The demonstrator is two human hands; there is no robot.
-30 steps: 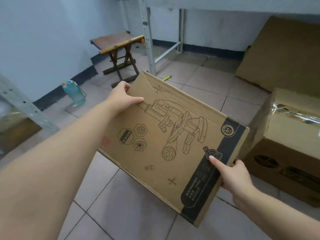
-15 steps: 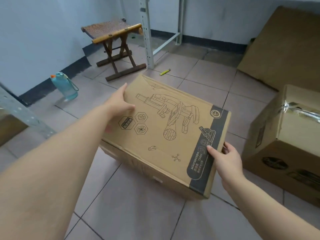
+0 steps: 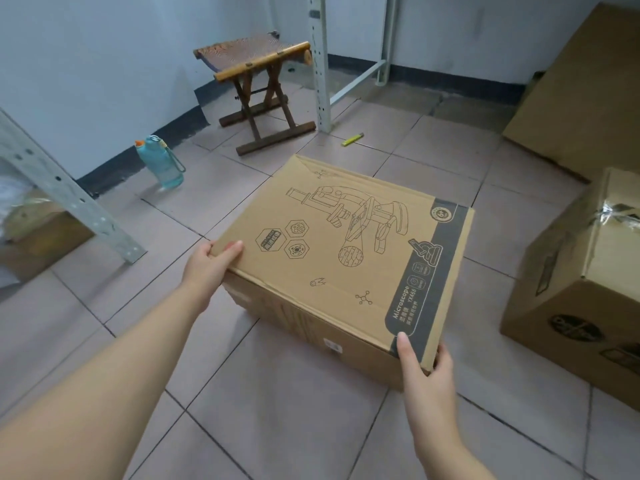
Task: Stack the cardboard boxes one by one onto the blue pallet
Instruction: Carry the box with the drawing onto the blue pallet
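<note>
A cardboard box (image 3: 343, 251) printed with a microscope drawing and a dark stripe is in front of me, low over the tiled floor, its top face up. My left hand (image 3: 207, 268) grips its near left corner, fingers on top. My right hand (image 3: 427, 367) grips its near right corner at the dark stripe, thumb on top. A second, larger cardboard box (image 3: 581, 306) stands on the floor to the right. No blue pallet is in view.
A wooden folding stool (image 3: 259, 81) stands at the back beside a grey metal rack post (image 3: 320, 60). A teal water bottle (image 3: 161, 162) stands by the left wall. A yellow marker (image 3: 352, 139) lies on the tiles. Flat cardboard (image 3: 581, 95) leans at the back right.
The box has tipped from steeply tilted to lying flat and has gone down toward the floor. My hands have slid to its near corners.
</note>
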